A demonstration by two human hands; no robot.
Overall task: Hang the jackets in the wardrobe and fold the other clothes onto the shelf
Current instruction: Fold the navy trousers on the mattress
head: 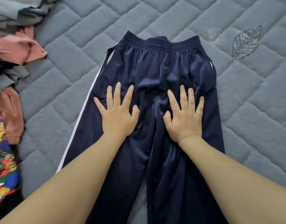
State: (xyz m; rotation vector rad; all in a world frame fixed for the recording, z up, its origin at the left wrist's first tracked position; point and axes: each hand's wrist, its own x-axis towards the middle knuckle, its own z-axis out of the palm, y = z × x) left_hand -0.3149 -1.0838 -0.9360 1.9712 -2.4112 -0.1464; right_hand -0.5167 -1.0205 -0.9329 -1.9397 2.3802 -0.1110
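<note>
Navy track trousers (pixel 156 65) with a white side stripe lie flat on the grey quilted mattress (pixel 245 110), waistband at the far end, legs running toward me. My left hand (pixel 118 115) presses flat on the left thigh part with fingers spread. On the right thigh part my right hand (pixel 185 117) lies flat the same way. Both palms are down and hold nothing.
A heap of other clothes lies along the left edge: grey garments (pixel 14 12), pink garments (pixel 16 49) and a colourful cartoon-print piece (pixel 5 159). A leaf pattern (pixel 245 42) is stitched into the mattress at the right.
</note>
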